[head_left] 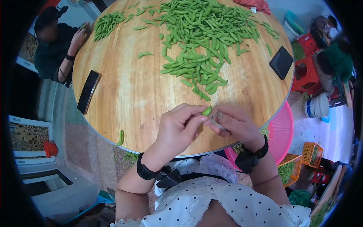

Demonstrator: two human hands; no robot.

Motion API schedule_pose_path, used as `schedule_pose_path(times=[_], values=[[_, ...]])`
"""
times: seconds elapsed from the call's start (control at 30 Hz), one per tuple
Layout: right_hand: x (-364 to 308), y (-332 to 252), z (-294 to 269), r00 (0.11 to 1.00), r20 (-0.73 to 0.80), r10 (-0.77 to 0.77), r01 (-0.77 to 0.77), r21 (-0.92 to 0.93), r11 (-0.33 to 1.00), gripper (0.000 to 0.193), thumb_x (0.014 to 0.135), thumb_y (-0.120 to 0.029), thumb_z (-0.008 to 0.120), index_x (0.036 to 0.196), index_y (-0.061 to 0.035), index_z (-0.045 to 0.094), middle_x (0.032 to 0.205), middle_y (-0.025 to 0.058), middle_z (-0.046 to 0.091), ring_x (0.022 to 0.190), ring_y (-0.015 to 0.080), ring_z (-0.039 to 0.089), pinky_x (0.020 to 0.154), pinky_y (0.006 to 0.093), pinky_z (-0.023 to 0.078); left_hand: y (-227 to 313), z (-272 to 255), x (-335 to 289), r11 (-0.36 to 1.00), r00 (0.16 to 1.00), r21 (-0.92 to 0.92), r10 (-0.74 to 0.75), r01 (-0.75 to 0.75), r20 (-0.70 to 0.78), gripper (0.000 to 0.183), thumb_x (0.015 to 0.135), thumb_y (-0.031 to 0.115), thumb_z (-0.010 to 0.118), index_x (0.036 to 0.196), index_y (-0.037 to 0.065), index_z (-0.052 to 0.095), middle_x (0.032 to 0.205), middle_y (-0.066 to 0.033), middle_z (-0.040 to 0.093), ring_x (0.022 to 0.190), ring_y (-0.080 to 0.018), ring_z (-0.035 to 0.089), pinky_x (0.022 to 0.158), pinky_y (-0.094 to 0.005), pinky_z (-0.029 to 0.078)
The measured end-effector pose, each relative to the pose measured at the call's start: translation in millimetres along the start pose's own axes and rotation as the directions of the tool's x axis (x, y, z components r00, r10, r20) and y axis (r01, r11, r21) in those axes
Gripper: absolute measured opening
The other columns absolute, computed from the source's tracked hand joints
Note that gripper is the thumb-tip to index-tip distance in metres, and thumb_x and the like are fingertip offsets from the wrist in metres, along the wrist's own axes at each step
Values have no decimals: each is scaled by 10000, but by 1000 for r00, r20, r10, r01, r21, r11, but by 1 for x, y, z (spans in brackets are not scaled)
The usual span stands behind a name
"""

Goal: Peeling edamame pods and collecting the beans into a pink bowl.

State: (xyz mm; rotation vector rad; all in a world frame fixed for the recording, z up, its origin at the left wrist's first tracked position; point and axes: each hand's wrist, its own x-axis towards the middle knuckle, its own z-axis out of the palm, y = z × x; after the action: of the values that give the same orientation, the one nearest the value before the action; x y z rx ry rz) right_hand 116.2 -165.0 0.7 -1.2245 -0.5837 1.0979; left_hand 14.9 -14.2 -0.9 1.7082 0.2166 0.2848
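Observation:
My left hand (180,126) pinches a green soybean pod (207,111) between thumb and fingertips, just above the near part of the round wooden table. Right beside it, my right hand (238,123) is closed with its fingers curled. A small, pale, see-through item (217,120) shows at the right thumb and fingers; its kind is unclear. The two hands nearly meet at the pod. Beyond them, a large heap of soybean pods (206,26) spreads toward the far side, with a thin trail of pods reaching close to my fingers.
Phones lie on the wooden table (124,83): one at the left edge (89,92), one at the right (281,62). A pink basket (286,125) stands below the right edge. A person (56,45) sits at the far left by a smaller pod pile (108,25). Red stools (308,73) stand right.

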Motion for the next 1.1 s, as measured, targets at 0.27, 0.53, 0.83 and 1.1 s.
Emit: schedule_pose_path(times=[0.27,0.53,0.83,1.1], values=[[3,-5,11,991,-36,133,-132,16,991,288,917,-278,440,880,-30,583,640,-35,436,555,35,359,465,163,270,-5,-10,-4,916,961,290,274,-276,46,148,758,15,614,901,-18,600,724,-124,585,620,-229,599,534,-286,463],[7,-6,20,985,-84,154,-161,-84,983,257,863,-288,475,796,-43,518,647,-6,480,550,46,401,448,173,270,-4,-15,-9,886,948,342,312,-312,58,165,754,0,616,916,-30,596,751,-130,611,669,-217,623,579,-267,480],[2,-3,15,990,-29,136,-134,80,988,338,904,-309,455,887,-3,599,663,-13,477,563,42,387,450,169,264,-2,-13,-11,872,941,361,336,-331,52,163,749,-1,618,909,-28,596,748,-127,611,670,-220,624,576,-269,482],[1,-1,14,980,-48,191,-190,23,981,304,894,-303,463,866,-22,576,653,-12,472,547,40,384,447,171,265,5,-11,-11,822,926,436,366,-368,92,159,743,-2,622,896,-27,591,728,-124,600,657,-238,614,568,-278,481]])
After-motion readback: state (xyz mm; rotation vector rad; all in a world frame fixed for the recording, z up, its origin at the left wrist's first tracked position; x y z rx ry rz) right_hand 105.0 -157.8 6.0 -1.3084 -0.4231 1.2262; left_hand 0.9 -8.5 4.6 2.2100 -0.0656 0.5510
